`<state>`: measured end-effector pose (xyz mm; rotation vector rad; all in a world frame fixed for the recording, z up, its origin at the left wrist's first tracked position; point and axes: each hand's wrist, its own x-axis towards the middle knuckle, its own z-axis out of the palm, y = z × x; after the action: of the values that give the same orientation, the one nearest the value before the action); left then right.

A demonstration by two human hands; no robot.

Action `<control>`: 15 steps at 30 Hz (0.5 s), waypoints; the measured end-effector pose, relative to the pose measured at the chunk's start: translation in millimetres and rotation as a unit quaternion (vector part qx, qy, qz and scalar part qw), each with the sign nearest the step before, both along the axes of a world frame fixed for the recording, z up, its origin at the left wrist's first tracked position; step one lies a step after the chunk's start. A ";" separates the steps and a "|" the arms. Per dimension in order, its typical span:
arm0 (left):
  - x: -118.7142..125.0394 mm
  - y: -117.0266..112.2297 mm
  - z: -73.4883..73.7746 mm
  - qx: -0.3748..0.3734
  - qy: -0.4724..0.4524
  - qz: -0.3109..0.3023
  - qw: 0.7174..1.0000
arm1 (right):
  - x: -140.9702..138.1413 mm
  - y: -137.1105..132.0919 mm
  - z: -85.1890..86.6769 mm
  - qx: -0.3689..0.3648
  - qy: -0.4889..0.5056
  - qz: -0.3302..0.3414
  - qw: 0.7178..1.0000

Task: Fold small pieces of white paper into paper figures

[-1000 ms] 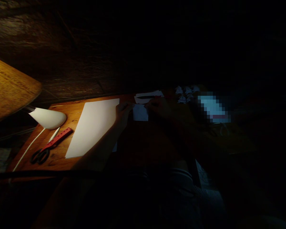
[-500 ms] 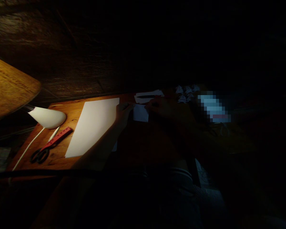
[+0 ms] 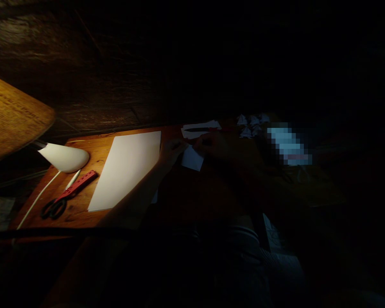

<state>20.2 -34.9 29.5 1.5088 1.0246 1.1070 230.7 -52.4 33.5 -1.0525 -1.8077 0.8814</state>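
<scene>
A small white piece of paper (image 3: 193,160) is held between my two hands over the wooden table. My left hand (image 3: 172,150) pinches its upper left edge, fingers closed. At its upper right, my right hand (image 3: 212,144) is closed on the paper too, though the fingers are dim. Just behind the hands lies a stack of small paper sheets (image 3: 197,133) with a dark blade-like thing (image 3: 200,129) across it. Large white sheets (image 3: 128,164) lie left of the hands, partly covered by my left forearm.
Red-handled scissors-like tool with black loops (image 3: 78,184) and a white lamp base (image 3: 66,158) with its cable stand left on the table (image 3: 80,209). Several folded paper pieces (image 3: 246,131) sit at the back right, near a pixelated bright rectangle (image 3: 287,143). A black cord (image 3: 51,232) crosses in front.
The small paper has turned and now hangs tilted, its lower corner further right and lower. My hands have drawn closer together at its top edge.
</scene>
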 end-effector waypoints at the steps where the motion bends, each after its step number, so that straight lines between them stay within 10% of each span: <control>1: 0.2 0.2 -0.3 0.004 -0.008 0.001 1.000 | -0.2 -0.2 1.4 0.000 0.003 -0.009 1.000; 15: 0.6 -0.7 1.0 0.014 -0.012 -0.008 1.000 | -0.4 -2.9 7.0 -0.034 0.030 -0.025 0.999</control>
<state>20.7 -35.6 30.6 1.5205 0.9820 1.1304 230.2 -55.3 40.5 -1.0970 -1.7049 0.9401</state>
